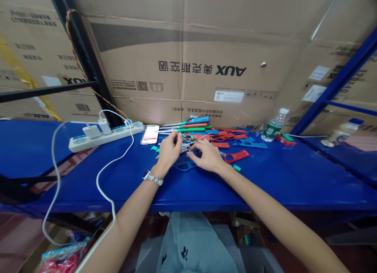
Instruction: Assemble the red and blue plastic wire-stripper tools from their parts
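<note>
At the middle of the blue table (pixel 282 174), my left hand (pixel 168 150) has its fingers bent together in a pinch; what they grip, if anything, is hidden. My right hand (pixel 208 156) is closed at thumb and forefinger on a small part too little to name. Thin wires and small metal bits lie between the two hands. Just beyond are several long-stem lighters with coloured handles, among them a green lighter (pixel 193 129). A blue plastic handle shell (pixel 185 165) lies under my hands, and a red handle shell (pixel 237 156) is right of my right hand.
A white power strip (pixel 118 134) with chargers and a loose white cable (pixel 101 176) occupies the left. Beside it is a white card (pixel 151 134). A water bottle (pixel 273 125) stands at the back right, before a large cardboard box (pixel 176 41). More blue shells (pixel 250 142) lie nearby.
</note>
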### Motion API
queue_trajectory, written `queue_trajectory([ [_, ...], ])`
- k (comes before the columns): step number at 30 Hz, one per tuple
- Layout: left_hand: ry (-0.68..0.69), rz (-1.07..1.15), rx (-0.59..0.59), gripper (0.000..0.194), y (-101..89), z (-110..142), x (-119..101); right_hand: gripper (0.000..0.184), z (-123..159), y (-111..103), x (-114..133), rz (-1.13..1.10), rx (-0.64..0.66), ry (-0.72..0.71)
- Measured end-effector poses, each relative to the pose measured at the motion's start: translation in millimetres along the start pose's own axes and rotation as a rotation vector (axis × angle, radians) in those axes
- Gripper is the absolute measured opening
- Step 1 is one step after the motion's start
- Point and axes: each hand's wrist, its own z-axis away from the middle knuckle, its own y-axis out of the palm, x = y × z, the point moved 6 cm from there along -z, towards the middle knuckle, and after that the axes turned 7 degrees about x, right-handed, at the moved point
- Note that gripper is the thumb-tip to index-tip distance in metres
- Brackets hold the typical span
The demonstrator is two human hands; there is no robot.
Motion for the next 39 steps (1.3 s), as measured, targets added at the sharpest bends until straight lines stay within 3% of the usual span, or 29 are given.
queue_trajectory([
  [4,0.028,0.054,0.001,0.034,0.1,1.0,-0.9,0.024,-3.5,-2.5,-22.1,-0.171,-0.141,0.104],
  [7,0.036,0.076,0.023,0.034,2.1,1.0,-0.9,0.027,-11.9,1.5,-32.8,-0.272,-0.153,0.094],
  [10,0.032,0.073,0.04,0.033,4.0,0.8,-0.3,0.036,-19.2,5.4,-33.3,-0.4,-0.108,0.03],
  [14,0.009,0.061,0.059,0.034,6.4,1.2,0.0,0.047,-19.7,-0.6,-29.5,-0.581,-0.174,0.021],
  [18,0.019,0.064,0.1,0.036,11.4,1.6,-2.0,0.046,-19.1,-6.6,-22.8,-0.728,-0.229,0.022],
  [21,0.039,0.072,0.138,0.035,15.5,1.2,-3.4,0.047,-23.1,-4.7,-20.7,-0.831,-0.192,0.056],
  [24,0.046,0.073,0.161,0.035,17.5,1.1,-4.6,0.049,-26.6,-3.4,-19.3,-0.82,-0.134,0.07],
  [28,0.05,0.044,0.18,0.034,18.7,1.6,-5.5,0.044,-23.0,-10.8,-12.3,-0.71,-0.094,-0.038],
  [34,0.048,0.001,0.169,0.034,16.1,2.7,-5.0,0.044,-9.9,-26.7,-6.8,-0.443,-0.229,-0.123],
  [37,0.04,-0.017,0.174,0.034,15.2,3.1,-5.4,0.043,-8.0,-30.1,-7.6,-0.497,-0.319,-0.158],
  [39,0.033,-0.027,0.173,0.034,14.8,3.3,-5.3,0.045,-9.1,-27.8,-11.8,-0.628,-0.312,-0.122],
])
